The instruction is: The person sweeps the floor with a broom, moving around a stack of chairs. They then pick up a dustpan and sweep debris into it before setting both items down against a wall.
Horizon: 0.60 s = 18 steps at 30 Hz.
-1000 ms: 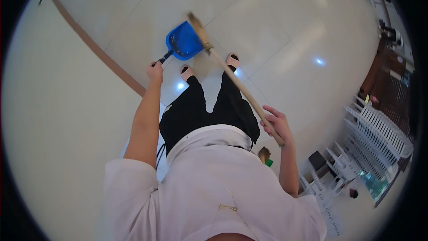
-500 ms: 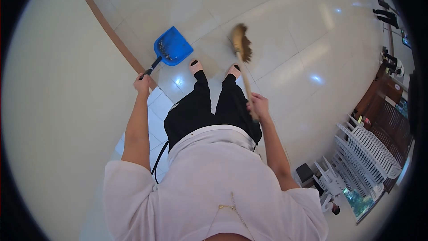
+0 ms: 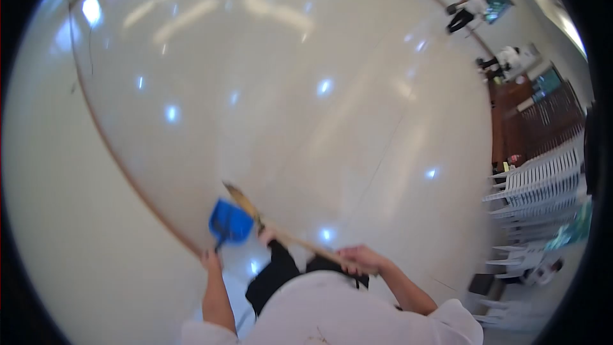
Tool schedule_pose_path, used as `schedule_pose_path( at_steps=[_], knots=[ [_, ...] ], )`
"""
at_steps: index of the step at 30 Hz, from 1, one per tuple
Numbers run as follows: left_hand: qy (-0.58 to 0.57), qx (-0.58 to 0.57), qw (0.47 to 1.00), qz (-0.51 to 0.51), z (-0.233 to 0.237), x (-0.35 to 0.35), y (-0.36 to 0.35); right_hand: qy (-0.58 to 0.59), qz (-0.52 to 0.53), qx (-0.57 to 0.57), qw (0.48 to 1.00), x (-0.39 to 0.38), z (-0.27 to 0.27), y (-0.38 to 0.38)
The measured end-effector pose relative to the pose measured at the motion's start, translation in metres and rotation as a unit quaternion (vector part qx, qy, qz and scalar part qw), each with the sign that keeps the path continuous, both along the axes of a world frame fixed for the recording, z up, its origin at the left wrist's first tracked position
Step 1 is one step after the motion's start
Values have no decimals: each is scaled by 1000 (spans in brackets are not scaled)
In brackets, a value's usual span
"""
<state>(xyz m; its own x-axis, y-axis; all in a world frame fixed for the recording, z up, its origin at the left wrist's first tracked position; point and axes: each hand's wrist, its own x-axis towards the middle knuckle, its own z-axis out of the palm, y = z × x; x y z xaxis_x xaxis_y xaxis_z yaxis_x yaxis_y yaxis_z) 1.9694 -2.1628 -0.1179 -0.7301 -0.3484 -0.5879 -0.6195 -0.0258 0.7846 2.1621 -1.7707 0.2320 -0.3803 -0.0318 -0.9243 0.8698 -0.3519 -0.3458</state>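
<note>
My left hand point(image 3: 210, 258) grips the dark handle of a blue dustpan point(image 3: 237, 225), which is low by the floor near the wall. Close to the pan's right edge is the bristle head of a broom point(image 3: 240, 199). Its light wooden stick slants down across my legs to my right hand point(image 3: 361, 260), whose fingers wrap around the upper end. Motion blurs the pan, so what lies inside it is unclear. One of my feet point(image 3: 267, 235) shows just behind the broom head.
A brown baseboard point(image 3: 118, 156) runs along the pale wall at left. Glossy tiled floor point(image 3: 287, 128) stretches ahead with light reflections. Stacked white plastic chairs point(image 3: 543, 176) stand at right beside a dark wooden piece. Two people point(image 3: 469, 13) are at the far right, another person point(image 3: 543, 273) near the chairs.
My view has tilted up toward the far floor. The broom has swung left, its head now at the dustpan's edge instead of apart on the right. Both hands keep their holds.
</note>
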Motion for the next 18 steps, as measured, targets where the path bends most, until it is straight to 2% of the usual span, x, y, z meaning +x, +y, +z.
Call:
schedule_pose_path(
  at_steps=[2, 3, 6, 7, 9, 12, 16, 18],
  knots=[
    [-53, -24, 996, 66, 24, 2, 4, 20, 3, 22, 1000, 13, 25, -8],
    [-57, 7, 998, 37, 46, 11, 5, 31, -13, 22, 999, 23, 30, -12],
    [-61, 0, 996, 60, 92, 19, 21, 66, -58, 41, 995, 62, 29, -28],
    [-51, 2, 998, 40, 98, 21, 20, 75, -96, 54, 991, 78, 30, -39],
    [-63, 103, 992, 27, 105, 30, 4, 82, -172, 67, 979, 116, 33, -80],
    [-31, 76, 993, -80, 92, 4, -7, 99, -252, 99, 958, 126, 10, -132],
    [-17, 69, 983, -168, 109, 17, 16, 82, -375, 127, 915, 190, 17, -179],
    [-8, 117, 973, -201, 115, 18, 31, 78, -426, 140, 890, 213, 23, -203]
  ],
)
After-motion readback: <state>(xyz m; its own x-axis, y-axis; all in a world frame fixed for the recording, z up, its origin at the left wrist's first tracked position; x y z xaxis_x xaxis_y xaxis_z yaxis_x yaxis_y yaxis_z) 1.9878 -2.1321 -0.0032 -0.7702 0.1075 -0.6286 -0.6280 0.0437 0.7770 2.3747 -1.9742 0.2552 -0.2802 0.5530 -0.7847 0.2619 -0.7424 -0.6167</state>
